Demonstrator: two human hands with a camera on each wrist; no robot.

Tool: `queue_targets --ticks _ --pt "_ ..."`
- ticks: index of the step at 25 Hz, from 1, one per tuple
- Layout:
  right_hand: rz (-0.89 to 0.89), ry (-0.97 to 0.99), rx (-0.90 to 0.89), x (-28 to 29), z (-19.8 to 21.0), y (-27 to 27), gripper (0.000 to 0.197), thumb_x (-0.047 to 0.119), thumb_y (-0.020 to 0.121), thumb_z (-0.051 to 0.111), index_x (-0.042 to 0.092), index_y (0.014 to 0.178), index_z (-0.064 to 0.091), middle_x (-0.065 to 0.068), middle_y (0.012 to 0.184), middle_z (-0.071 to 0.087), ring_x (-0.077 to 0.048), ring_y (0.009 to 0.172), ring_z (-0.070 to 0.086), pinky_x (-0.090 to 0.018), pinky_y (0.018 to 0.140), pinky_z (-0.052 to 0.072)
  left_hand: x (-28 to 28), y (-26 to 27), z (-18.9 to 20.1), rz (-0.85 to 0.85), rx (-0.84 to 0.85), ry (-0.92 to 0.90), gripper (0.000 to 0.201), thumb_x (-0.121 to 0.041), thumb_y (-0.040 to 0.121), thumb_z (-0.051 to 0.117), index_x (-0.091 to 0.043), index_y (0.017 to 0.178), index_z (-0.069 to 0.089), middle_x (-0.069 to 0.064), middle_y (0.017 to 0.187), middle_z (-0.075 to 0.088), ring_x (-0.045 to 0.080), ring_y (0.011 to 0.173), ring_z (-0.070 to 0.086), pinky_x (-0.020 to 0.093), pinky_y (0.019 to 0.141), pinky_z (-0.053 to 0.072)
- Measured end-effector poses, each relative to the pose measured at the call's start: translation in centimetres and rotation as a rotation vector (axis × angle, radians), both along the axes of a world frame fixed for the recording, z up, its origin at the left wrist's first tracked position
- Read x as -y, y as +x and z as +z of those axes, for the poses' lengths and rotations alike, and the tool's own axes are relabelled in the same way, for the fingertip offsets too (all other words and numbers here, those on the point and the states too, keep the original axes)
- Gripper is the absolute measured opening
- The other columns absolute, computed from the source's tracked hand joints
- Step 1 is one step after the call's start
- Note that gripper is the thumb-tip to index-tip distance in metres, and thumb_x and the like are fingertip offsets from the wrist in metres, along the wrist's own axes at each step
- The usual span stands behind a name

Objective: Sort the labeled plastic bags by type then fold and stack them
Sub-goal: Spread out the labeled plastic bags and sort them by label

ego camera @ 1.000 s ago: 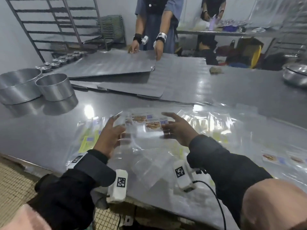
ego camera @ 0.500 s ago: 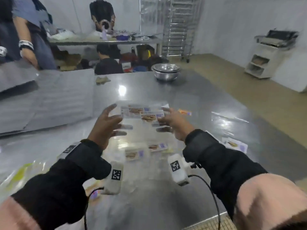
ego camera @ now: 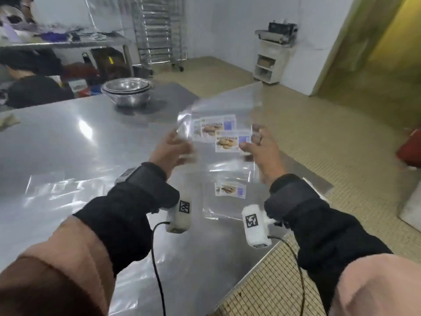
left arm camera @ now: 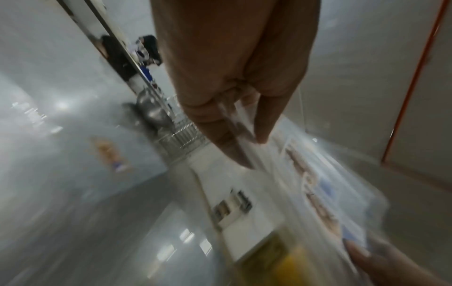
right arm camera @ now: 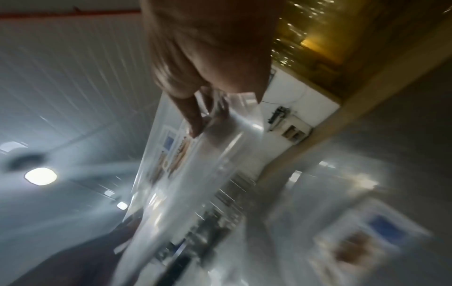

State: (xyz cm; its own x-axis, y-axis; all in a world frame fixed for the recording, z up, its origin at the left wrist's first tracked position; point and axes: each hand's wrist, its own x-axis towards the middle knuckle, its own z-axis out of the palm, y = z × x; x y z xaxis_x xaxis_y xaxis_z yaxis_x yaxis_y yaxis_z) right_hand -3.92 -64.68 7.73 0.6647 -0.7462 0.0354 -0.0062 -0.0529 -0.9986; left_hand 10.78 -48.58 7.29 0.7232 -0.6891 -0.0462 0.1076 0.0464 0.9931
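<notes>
My left hand [ego camera: 169, 148] and right hand [ego camera: 262, 148] pinch opposite side edges of the clear labeled bags [ego camera: 224, 124], lifted above the desk [ego camera: 68, 142] near its corner. Another labeled bag [ego camera: 230, 189] lies flat beneath them, near that corner. Both wrist views are blurred, so my fingertips are hard to make out.

1. The steel tabletop [ego camera: 68, 142] is bare grey metal, shiny with glare.
2. Clear bags with a biscuit label [ego camera: 230, 189] lie flat on it, just below and nearer than the fingers [ego camera: 180, 144].
3. Stacked metal bowls [ego camera: 127, 90] stand on it, well beyond the fingers to their left.
4. More clear plastic sheets [ego camera: 52, 188] lie flat far left of the fingers.
5. A small crumpled scrap [ego camera: 8, 122] rests at the far left edge.
</notes>
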Motion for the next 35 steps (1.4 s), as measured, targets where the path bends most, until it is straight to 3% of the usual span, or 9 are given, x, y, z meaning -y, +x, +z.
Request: queue_targets --ticks 2,4,8,14,17,24,29,32,35 --pt "-0.089 0.114 -0.238 1.0 -6.3 -1.0 0.042 -0.012 0.082 0.058 0.012 0.115 0.048 -0.017 0.113 0.062 -0.025 0.084 0.061 -0.037 0.069 0.053 1.5 -1.4 -4.9 0.000 -0.080 0.251 0.047 0.007 0.089 0.053 -0.004 0.134 0.043 0.010 0.092 0.053 0.017 0.068 0.056 0.023 0.050 0.056" --pt "-0.133 0.171 -0.432 1.7 -11.2 -1.3 0.050 -0.013 0.079 0.060 0.004 0.123 0.044 -0.019 0.115 0.058 -0.026 0.085 0.060 -0.036 0.068 0.052 2.3 -2.1 -9.2 0.001 -0.085 0.462 0.046 0.006 0.087 0.058 0.001 0.131 0.044 0.013 0.097 0.054 0.019 0.067 0.055 0.026 0.048 0.053" --pt "-0.173 0.085 -0.568 2.5 -13.9 -0.4 0.061 -0.009 0.076 0.068 0.002 0.128 0.038 -0.008 0.111 0.053 -0.026 0.102 0.056 -0.032 0.085 0.048 2.8 -1.7 -12.5 0.019 0.062 0.645 0.053 -0.001 0.081 0.068 0.002 0.129 0.047 0.023 0.116 0.060 0.034 0.096 0.062 0.037 0.081 0.051" --pt "-0.118 -0.211 -0.793 2.2 -14.9 0.4 0.073 0.007 0.069 0.078 0.001 0.131 0.041 -0.014 0.127 0.050 -0.034 0.120 0.049 -0.041 0.102 0.042 1.9 -1.7 -11.8 -0.064 0.207 0.807 0.053 -0.009 0.087 0.063 0.012 0.131 0.043 0.027 0.133 0.050 0.038 0.122 0.048 0.037 0.102 0.036" --pt "-0.042 -0.331 -0.773 -0.1 -13.8 0.2 0.071 0.015 0.073 0.073 0.006 0.135 0.037 -0.012 0.135 0.045 -0.034 0.126 0.042 -0.048 0.104 0.037 -0.3 -3.0 -10.5 -0.063 0.189 0.722 0.061 -0.013 0.091 0.060 0.001 0.143 0.032 0.019 0.143 0.041 0.032 0.130 0.042 0.035 0.108 0.034" --pt "0.490 -0.587 -0.690 -11.4 -10.0 0.6 0.067 0.020 0.082 0.067 0.010 0.140 0.035 -0.008 0.145 0.036 -0.025 0.134 0.033 -0.037 0.111 0.029 -12.3 -7.2 -9.5 0.048 0.398 0.650 0.052 -0.019 0.090 0.061 -0.014 0.139 0.043 0.005 0.139 0.047 0.018 0.128 0.042 0.029 0.106 0.032" --pt "0.780 -0.664 -0.626 -21.6 -10.0 2.8 0.072 0.030 0.084 0.068 0.015 0.143 0.031 -0.003 0.148 0.033 -0.020 0.135 0.031 -0.029 0.108 0.026 -22.9 -7.9 -9.8 0.232 0.372 0.696 0.054 -0.022 0.091 0.061 -0.018 0.140 0.040 -0.001 0.144 0.042 0.016 0.133 0.038 0.032 0.109 0.032" --pt "0.847 -0.664 -0.542 -26.1 -10.5 4.5 0.075 0.036 0.081 0.070 0.013 0.142 0.034 -0.003 0.145 0.038 -0.020 0.135 0.034 -0.030 0.107 0.028 -28.4 -7.9 -9.7 0.304 0.361 0.745 0.053 -0.022 0.090 0.060 -0.018 0.140 0.041 -0.002 0.145 0.041 0.014 0.134 0.036 0.025 0.107 0.026" --pt "0.830 -0.822 -0.597 -29.2 -11.4 7.5 0.083 0.050 0.080 0.066 0.013 0.144 0.029 -0.007 0.150 0.029 -0.025 0.139 0.025 -0.038 0.112 0.023 -33.0 -7.5 -9.6 0.396 0.264 0.720 0.051 -0.019 0.090 0.061 -0.018 0.138 0.044 -0.001 0.142 0.044 0.016 0.131 0.040 0.029 0.108 0.032"
